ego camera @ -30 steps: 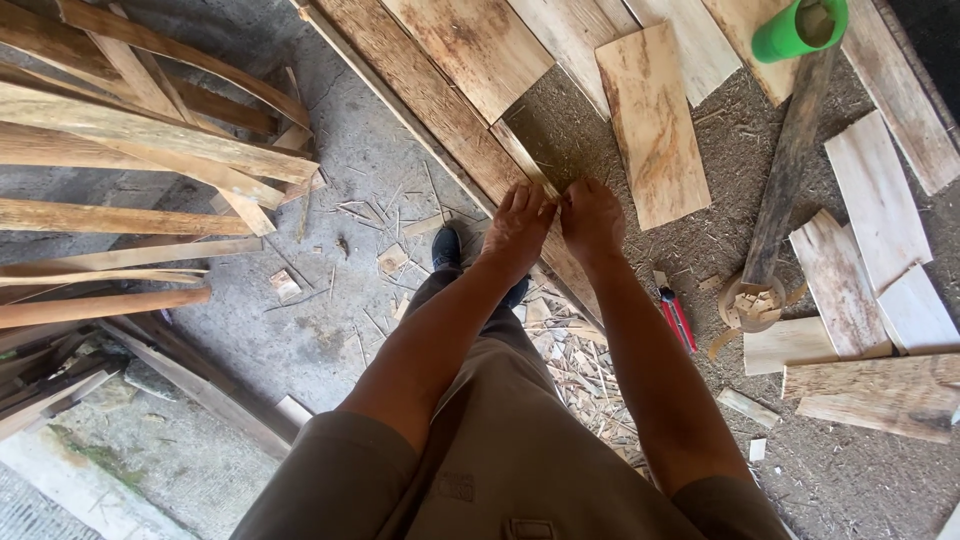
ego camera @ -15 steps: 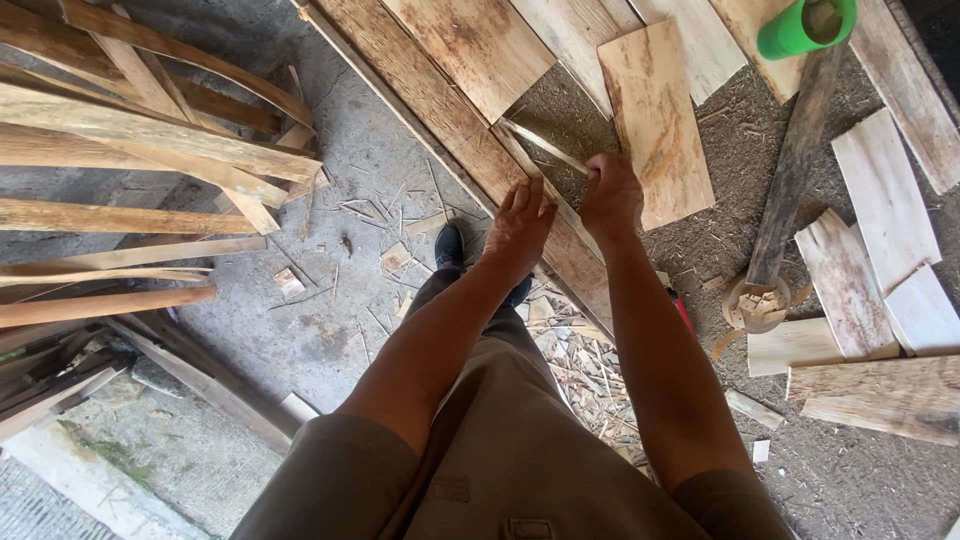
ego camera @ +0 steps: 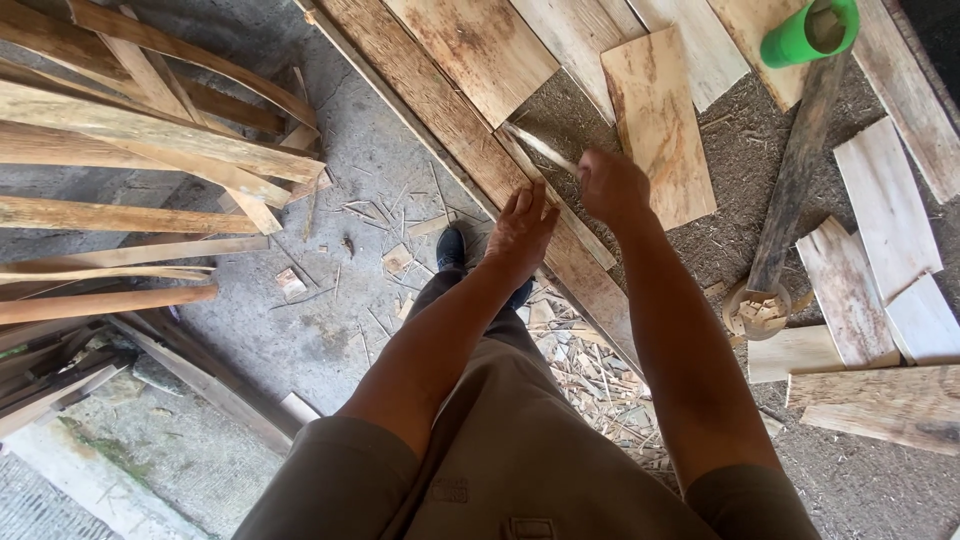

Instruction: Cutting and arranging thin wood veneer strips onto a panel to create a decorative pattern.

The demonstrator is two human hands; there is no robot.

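Your right hand [ego camera: 612, 187] pinches a thin wood sliver [ego camera: 540, 147] pointing to ten o'clock; your left hand [ego camera: 520, 232] lies flat, fingers spread, on the long plank [ego camera: 450, 110].

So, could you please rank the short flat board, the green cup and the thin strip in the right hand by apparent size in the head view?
1. Short flat board, clearly largest.
2. Green cup.
3. Thin strip, unsure: longer-looking than the cup but far narrower, part hidden in the right hand.

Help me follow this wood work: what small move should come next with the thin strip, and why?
Probably lift the thin wood strip clear. The right hand grips one end, the far end points off the long plank, and the left hand, fingers spread, presses that plank.
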